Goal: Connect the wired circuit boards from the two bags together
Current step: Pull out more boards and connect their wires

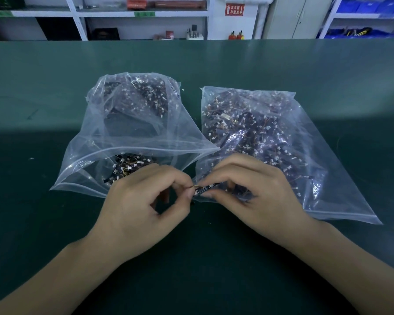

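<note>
Two bulging bags (132,123) (266,142) block mid-table (350,71), open mat either side, behind

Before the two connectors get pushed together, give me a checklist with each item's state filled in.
1. Right hand pinches a small dark circuit board: ok.
2. Left hand pinches its part at the board's end: ok.
3. Connectors lined up: cannot tell, fingers hide them.
4. Wires free of the bags: cannot tell.
5. Left bag open toward the person: ok.
6. Right bag within reach: ok.

Electronics workshop, green bench mat (55,87), parts shelving (77,13), blue bins (359,6)
</note>
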`<state>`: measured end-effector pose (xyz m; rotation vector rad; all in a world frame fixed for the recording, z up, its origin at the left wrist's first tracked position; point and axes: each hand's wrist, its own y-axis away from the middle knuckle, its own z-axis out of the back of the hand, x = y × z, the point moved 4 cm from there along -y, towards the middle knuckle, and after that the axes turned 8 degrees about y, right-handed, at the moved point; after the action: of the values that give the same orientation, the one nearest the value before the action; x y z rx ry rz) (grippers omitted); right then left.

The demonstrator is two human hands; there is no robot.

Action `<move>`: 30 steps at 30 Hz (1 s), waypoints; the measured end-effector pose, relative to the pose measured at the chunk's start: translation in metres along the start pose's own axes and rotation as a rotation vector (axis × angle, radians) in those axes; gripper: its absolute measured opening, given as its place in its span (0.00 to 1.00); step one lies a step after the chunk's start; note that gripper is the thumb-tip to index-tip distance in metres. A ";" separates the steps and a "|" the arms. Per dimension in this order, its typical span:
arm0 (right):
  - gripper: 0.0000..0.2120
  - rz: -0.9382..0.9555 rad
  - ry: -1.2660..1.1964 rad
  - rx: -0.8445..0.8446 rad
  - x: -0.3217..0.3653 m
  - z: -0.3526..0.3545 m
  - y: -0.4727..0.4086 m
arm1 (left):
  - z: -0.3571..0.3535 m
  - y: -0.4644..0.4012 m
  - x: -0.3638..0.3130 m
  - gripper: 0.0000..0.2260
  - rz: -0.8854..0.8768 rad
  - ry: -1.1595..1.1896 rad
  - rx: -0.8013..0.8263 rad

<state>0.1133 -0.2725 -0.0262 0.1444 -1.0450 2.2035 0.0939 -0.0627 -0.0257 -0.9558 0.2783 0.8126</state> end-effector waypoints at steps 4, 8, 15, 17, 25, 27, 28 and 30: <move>0.04 -0.001 -0.011 -0.043 0.000 0.003 0.000 | 0.001 0.001 0.003 0.08 0.009 0.009 -0.019; 0.03 -0.018 -0.021 -0.050 -0.001 0.002 0.001 | 0.005 0.000 0.003 0.11 0.021 0.026 -0.055; 0.04 -0.054 -0.103 -0.085 -0.002 0.003 0.001 | 0.002 -0.002 -0.002 0.05 -0.048 -0.038 -0.029; 0.06 -0.075 -0.096 -0.083 -0.002 0.002 0.001 | 0.003 -0.002 -0.001 0.04 -0.047 -0.040 -0.039; 0.04 -0.099 -0.104 -0.082 -0.002 0.003 0.000 | 0.004 -0.002 -0.002 0.02 -0.051 -0.030 -0.050; 0.04 -0.096 -0.111 -0.080 -0.002 0.003 0.000 | 0.003 -0.002 -0.001 0.03 -0.052 -0.031 -0.033; 0.04 -0.094 -0.115 -0.075 -0.001 0.003 0.000 | 0.003 -0.002 -0.001 0.03 -0.055 -0.032 -0.028; 0.04 -0.090 -0.122 -0.061 -0.001 0.002 0.000 | 0.003 -0.003 -0.001 0.03 -0.061 -0.039 -0.025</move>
<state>0.1138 -0.2747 -0.0258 0.2967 -1.1487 2.1007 0.0950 -0.0615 -0.0220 -0.9666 0.2047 0.7793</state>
